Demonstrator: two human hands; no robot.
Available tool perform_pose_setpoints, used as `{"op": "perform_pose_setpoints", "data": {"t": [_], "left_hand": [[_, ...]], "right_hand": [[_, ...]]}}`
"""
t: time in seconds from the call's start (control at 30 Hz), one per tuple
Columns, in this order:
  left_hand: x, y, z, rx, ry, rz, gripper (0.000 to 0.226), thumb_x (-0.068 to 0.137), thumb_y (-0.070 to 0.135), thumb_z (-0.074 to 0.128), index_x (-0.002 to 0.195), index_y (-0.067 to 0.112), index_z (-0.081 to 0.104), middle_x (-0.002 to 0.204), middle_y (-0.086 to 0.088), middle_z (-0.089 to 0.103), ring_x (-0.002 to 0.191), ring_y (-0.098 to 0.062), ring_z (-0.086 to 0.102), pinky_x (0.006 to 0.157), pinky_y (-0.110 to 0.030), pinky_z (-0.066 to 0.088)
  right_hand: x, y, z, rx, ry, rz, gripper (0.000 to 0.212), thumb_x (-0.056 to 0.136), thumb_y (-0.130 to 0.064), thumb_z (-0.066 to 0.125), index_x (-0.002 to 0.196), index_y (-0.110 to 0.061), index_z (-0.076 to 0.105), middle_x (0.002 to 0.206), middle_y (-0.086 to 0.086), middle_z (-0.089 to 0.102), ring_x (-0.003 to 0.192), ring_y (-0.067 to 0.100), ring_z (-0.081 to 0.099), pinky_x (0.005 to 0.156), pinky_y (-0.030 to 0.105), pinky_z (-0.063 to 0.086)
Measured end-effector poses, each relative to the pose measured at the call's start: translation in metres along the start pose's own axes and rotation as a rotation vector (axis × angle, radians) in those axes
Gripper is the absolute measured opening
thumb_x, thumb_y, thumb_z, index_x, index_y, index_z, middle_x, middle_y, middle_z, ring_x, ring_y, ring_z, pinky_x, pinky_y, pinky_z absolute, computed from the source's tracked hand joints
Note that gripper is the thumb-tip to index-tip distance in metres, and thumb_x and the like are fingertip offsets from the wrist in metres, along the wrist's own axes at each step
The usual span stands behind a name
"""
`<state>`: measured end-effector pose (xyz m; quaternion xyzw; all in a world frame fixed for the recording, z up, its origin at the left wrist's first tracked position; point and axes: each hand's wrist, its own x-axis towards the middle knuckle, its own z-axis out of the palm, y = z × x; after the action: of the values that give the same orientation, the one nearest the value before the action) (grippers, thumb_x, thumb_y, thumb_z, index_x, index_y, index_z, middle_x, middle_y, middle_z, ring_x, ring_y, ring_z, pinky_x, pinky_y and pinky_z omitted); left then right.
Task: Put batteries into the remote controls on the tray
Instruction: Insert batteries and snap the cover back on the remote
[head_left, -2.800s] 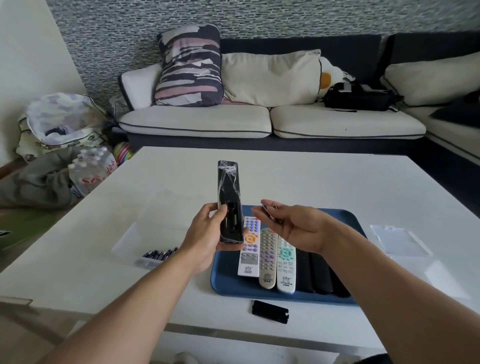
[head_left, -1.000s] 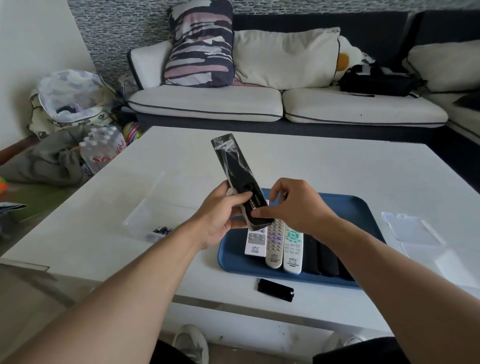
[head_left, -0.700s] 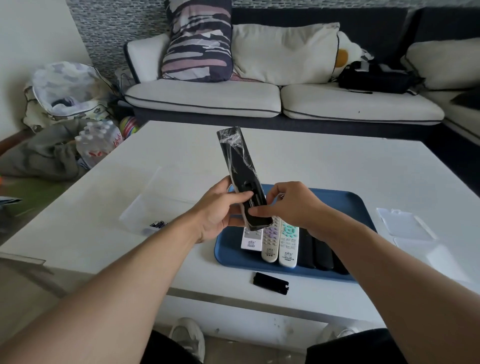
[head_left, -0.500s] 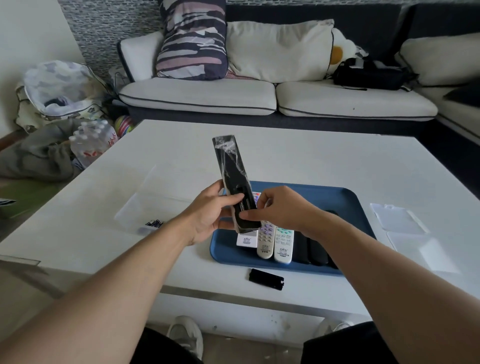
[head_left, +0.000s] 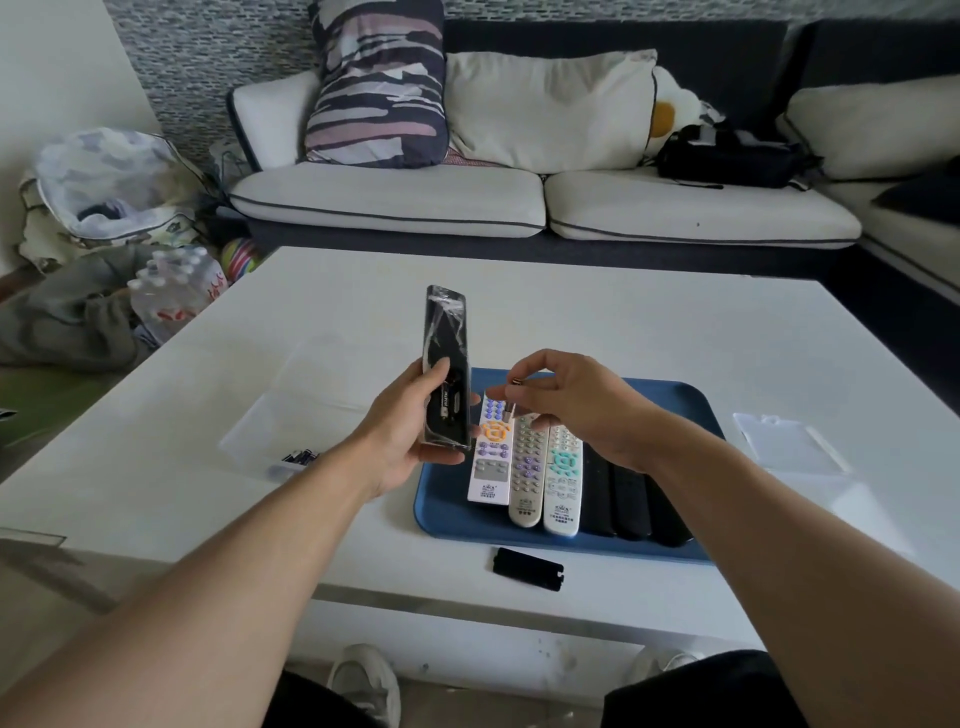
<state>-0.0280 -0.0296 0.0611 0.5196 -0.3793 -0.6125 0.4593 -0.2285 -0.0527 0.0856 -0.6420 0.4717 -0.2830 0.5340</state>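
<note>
Head view: the left hand (head_left: 410, 441) has its grip wrapped round a black remote (head_left: 447, 369), held upright above the tray's (head_left: 691, 410) nine-o'clock edge with its open back facing the person, likely for loading. One battery (head_left: 445, 400) already sits in the bay. At three o'clock the right hand (head_left: 566, 400) pinches another battery (head_left: 510, 414); the remote looks glossy, film-wrapped.
</note>
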Motion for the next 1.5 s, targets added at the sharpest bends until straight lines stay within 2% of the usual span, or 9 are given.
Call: {"op": "perform_pose_setpoints", "data": {"t": [0.17,0.3,0.57,0.67,0.73,0.97,1.2,1.4,1.5], "left_hand": [[-0.002,-0.002,0.005,-0.006,-0.08,-0.003,0.032,0.103,0.042,0.051,0.127,0.024,0.06,0.116,-0.011,0.074,0.092,-0.034,0.076,0.053,-0.038,0.059],[-0.003,-0.002,0.005,-0.014,-0.134,-0.014,0.027,0.103,0.036,0.053,0.127,0.025,0.062,0.121,-0.01,0.072,0.105,-0.037,0.072,0.06,-0.046,0.06],[-0.007,-0.002,0.005,-0.024,-0.208,-0.081,0.031,0.104,0.036,0.051,0.13,0.021,0.059,0.122,-0.015,0.071,0.109,-0.038,0.071,0.068,-0.049,0.06],[-0.007,-0.002,0.005,-0.009,-0.217,-0.086,0.029,0.104,0.034,0.051,0.129,0.019,0.059,0.119,-0.014,0.073,0.106,-0.036,0.072,0.066,-0.048,0.06],[-0.007,-0.002,0.006,0.01,-0.212,-0.086,0.029,0.104,0.033,0.051,0.128,0.019,0.06,0.114,-0.012,0.073,0.098,-0.031,0.074,0.063,-0.047,0.06],[-0.005,-0.005,0.008,0.01,-0.244,-0.104,0.031,0.106,0.035,0.048,0.133,0.024,0.057,0.122,-0.015,0.072,0.107,-0.034,0.072,0.062,-0.045,0.059],[-0.007,-0.006,0.011,0.0,-0.251,-0.112,0.029,0.105,0.034,0.049,0.13,0.022,0.06,0.123,-0.017,0.071,0.111,-0.039,0.07,0.06,-0.043,0.058],[-0.011,-0.005,0.013,-0.008,-0.274,-0.11,0.029,0.105,0.033,0.049,0.128,0.019,0.061,0.117,-0.018,0.073,0.109,-0.038,0.07,0.068,-0.047,0.059],[-0.011,-0.005,0.013,-0.039,-0.282,-0.116,0.032,0.105,0.035,0.049,0.131,0.019,0.06,0.123,-0.019,0.07,0.115,-0.04,0.067,0.062,-0.043,0.059]], "right_hand": [[0.004,-0.001,0.006,0.223,0.048,0.001,0.009,0.097,-0.012,0.064,0.105,-0.01,0.068,0.092,0.008,0.074,0.081,0.019,0.067,0.075,0.031,0.059],[0.003,0.0,0.007,0.069,0.037,0.028,0.018,0.102,-0.018,0.057,0.108,-0.015,0.074,0.08,-0.001,0.066,0.064,0.011,0.06,0.061,0.023,0.05],[-0.003,-0.004,0.012,-0.091,0.071,-0.029,0.023,0.079,-0.016,0.085,0.093,-0.006,0.069,0.069,0.003,0.07,0.055,0.006,0.064,0.057,0.017,0.05],[-0.001,-0.003,0.01,-0.052,0.042,-0.02,0.014,0.088,-0.01,0.076,0.101,-0.009,0.072,0.086,0.011,0.076,0.076,0.026,0.075,0.08,0.039,0.061],[0.0,-0.002,0.012,-0.081,0.027,-0.013,0.011,0.094,-0.011,0.069,0.104,-0.012,0.073,0.091,0.01,0.077,0.083,0.031,0.075,0.094,0.055,0.054],[-0.002,-0.001,0.012,-0.131,0.115,-0.039,0.015,0.093,-0.012,0.071,0.106,-0.017,0.076,0.081,0.002,0.074,0.065,0.009,0.067,0.056,0.012,0.046],[-0.002,0.003,0.011,-0.159,0.159,-0.074,0.01,0.085,-0.022,0.08,0.091,-0.017,0.074,0.082,0.002,0.076,0.071,0.015,0.07,0.074,0.029,0.06],[-0.001,0.003,0.015,-0.221,0.191,-0.041,0.027,0.081,-0.032,0.084,0.088,-0.011,0.068,0.076,0.004,0.067,0.049,0.002,0.059,0.049,0.015,0.045],[-0.001,0.003,0.016,-0.206,0.202,-0.097,0.021,0.079,-0.028,0.085,0.089,-0.017,0.07,0.078,0.006,0.066,0.054,0.006,0.06,0.053,0.02,0.05]]}}
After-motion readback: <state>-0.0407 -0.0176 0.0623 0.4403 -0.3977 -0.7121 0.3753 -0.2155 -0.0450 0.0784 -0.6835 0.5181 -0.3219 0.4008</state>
